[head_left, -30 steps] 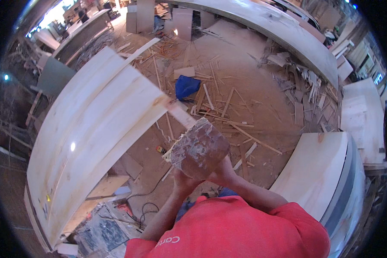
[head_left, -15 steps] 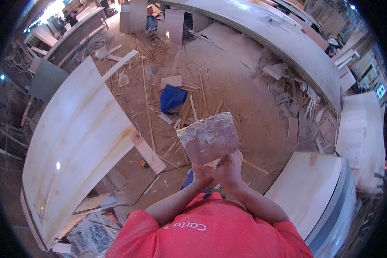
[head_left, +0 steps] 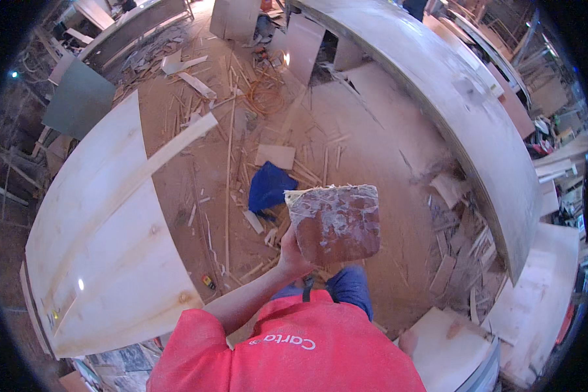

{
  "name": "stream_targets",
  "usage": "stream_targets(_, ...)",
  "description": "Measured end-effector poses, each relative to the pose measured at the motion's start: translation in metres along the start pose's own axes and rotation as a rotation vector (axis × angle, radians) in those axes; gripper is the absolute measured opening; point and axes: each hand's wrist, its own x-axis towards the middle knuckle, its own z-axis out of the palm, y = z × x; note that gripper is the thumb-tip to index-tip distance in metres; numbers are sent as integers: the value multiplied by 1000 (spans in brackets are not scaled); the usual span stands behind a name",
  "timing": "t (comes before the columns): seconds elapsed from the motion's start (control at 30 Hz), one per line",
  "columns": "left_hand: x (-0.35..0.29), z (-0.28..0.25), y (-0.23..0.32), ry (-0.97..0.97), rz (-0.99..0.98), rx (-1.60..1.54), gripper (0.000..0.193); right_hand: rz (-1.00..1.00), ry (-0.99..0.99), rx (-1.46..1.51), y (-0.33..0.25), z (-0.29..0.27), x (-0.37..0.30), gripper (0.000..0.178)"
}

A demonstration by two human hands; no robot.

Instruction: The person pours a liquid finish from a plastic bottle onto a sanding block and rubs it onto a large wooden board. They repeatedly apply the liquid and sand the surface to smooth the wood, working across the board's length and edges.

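Note:
A squarish piece of brown-faced board (head_left: pixel 336 225), scuffed with pale patches and ragged along its far edge, is held up in front of my body. My left hand (head_left: pixel 294 256) grips its left side, with the fingers partly hidden behind it. At the lower right, a skin-toned patch by the edge of a pale wooden panel (head_left: pixel 447 353) may be part of my right hand or forearm; its fingers cannot be made out. Beyond the held piece, a blue cloth or bag (head_left: pixel 268 187) lies on the floor among wood scraps.
A large pale plywood sheet (head_left: pixel 111 222) stands at my left, with a long strip (head_left: pixel 176 140) across it. A long curved-looking worktop (head_left: pixel 438 85) runs along the far right. Offcuts, an orange cord (head_left: pixel 266 98) and a small yellow-and-red tool (head_left: pixel 208 281) lie on the dusty floor.
My right hand has come off the board piece and dropped back to the right. The left hand still holds the piece, which has shifted slightly right and nearer. My view has turned.

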Motion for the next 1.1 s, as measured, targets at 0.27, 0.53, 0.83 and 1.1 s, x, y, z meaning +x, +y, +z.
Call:
stream_targets(0.27,212,-37,8,257,92,446,61,-25,-299,44,-199,-11,190,35)
stream_targets(0.53,380,-54,63,950,301,712,53,-433,-125,-177,-507,-209,532,26)
stream_targets(0.83,534,-152,114,1023,428,-89,54,-1126,-12,703,-1109,-358,651,30)
stream_targets(1.1,639,-319,167,1191,485,-178,71,-1253,-363,-236,-1303,-184,498,33)
